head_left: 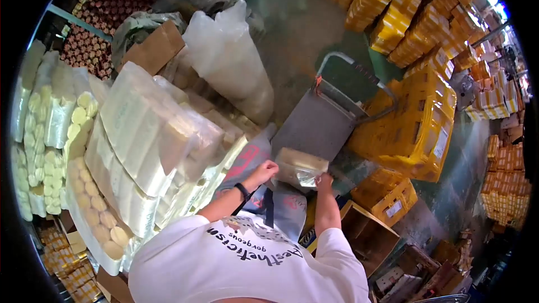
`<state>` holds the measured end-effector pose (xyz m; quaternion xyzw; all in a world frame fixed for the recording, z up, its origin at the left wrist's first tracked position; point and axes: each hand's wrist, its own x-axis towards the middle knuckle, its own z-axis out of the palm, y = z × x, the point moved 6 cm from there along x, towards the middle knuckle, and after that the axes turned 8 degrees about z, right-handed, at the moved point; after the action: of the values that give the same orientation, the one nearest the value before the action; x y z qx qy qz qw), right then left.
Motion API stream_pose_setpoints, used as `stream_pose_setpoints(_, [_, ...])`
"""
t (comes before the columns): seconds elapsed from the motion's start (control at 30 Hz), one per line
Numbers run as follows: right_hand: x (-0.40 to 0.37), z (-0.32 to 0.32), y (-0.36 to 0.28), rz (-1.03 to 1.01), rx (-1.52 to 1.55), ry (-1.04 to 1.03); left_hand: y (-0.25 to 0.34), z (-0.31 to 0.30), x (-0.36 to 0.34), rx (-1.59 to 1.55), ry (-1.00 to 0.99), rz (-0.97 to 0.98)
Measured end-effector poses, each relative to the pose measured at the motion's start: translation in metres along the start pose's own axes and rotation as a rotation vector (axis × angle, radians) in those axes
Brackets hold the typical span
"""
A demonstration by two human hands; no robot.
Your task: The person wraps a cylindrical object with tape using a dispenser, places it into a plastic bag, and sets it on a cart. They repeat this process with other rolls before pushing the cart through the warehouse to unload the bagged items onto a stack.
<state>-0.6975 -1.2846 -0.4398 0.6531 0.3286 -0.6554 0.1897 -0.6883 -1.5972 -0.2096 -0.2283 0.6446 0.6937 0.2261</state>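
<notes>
In front of my body I have a tan, block-shaped package wrapped in clear plastic (300,166), held over the near end of the grey platform cart (306,126). My left hand (266,171) is closed at the package's left edge, fingers pinched on its wrapping. At the lower right corner, my right hand (324,180) is closed on the shiny plastic. Its fingers show only in part. The package's contents are hard to make out. A grey sack with red print (245,160) lies just beyond my left hand.
Stacked clear bags of pale, round-ended rolls (140,140) rise at my left, with a big translucent sack (227,59) behind. A large yellow-wrapped carton (412,123) stands right of the cart. An open cardboard box (365,235) sits by my right arm. Yellow-taped cartons (404,8) fill the back right.
</notes>
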Motion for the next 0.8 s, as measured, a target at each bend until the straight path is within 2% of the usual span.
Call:
stream_pose_setpoints(0.1, [0.008,-0.002,0.004,-0.017,-0.004,0.051,0.002,0.037,0.062,0.362,-0.073,0.151])
stream_pose_setpoints(0.2, [0.042,-0.006,0.015,-0.023,0.028,0.145,0.001,0.062,0.129,0.986,-0.2,0.064])
stream_pose_setpoints(0.23, [0.059,-0.004,0.018,-0.019,0.048,0.19,-0.01,0.068,0.15,1.042,-0.419,0.075])
stream_pose_setpoints(0.27, [0.076,0.0,0.021,-0.035,0.05,0.231,-0.025,0.075,0.177,1.124,-0.526,0.078])
stream_pose_setpoints(0.33, [0.053,0.01,0.004,-0.136,-0.069,0.262,-0.06,0.089,0.229,1.24,-0.673,0.047])
stream_pose_setpoints(0.37, [0.043,0.016,-0.005,-0.221,-0.204,0.306,-0.086,0.092,0.251,1.262,-0.724,0.002])
stream_pose_setpoints(0.43, [0.013,0.023,-0.025,-0.436,-0.666,0.483,-0.129,0.078,0.281,1.242,-0.799,-0.089])
stream_pose_setpoints(0.47, [0.005,0.032,-0.031,-0.487,-0.746,0.546,-0.135,0.072,0.293,1.21,-0.809,-0.138])
stream_pose_setpoints(0.5, [-0.012,0.029,-0.028,-0.455,-0.732,0.601,-0.149,0.061,0.286,1.148,-0.834,-0.21])
stream_pose_setpoints(0.53, [-0.015,0.03,-0.019,-0.356,-0.442,0.624,-0.155,0.057,0.28,1.094,-0.84,-0.264])
stream_pose_setpoints(0.57, [-0.006,0.034,-0.017,-0.175,-0.425,0.575,-0.159,0.048,0.271,1.041,-0.838,-0.31])
stream_pose_setpoints(0.6, [-0.009,0.042,-0.018,-0.121,-0.179,0.556,-0.159,0.034,0.265,0.975,-0.818,-0.35])
stream_pose_setpoints(0.63, [-0.014,0.051,-0.041,-0.15,-0.712,0.69,-0.162,0.024,0.262,0.949,-0.821,-0.378])
stream_pose_setpoints(0.67, [-0.011,0.057,-0.042,-0.1,-0.454,0.524,-0.167,0.014,0.254,0.898,-0.815,-0.405])
stream_pose_setpoints(0.7, [-0.022,0.066,-0.043,-0.118,-0.07,0.531,-0.171,0.007,0.246,0.851,-0.806,-0.433])
stream_pose_setpoints(0.73, [-0.005,0.064,-0.041,-0.112,-0.072,0.529,-0.174,0.004,0.243,0.813,-0.798,-0.446])
stream_pose_setpoints(0.8, [0.05,0.048,-0.03,-0.137,-0.071,0.339,-0.176,0.007,0.246,0.756,-0.794,-0.461])
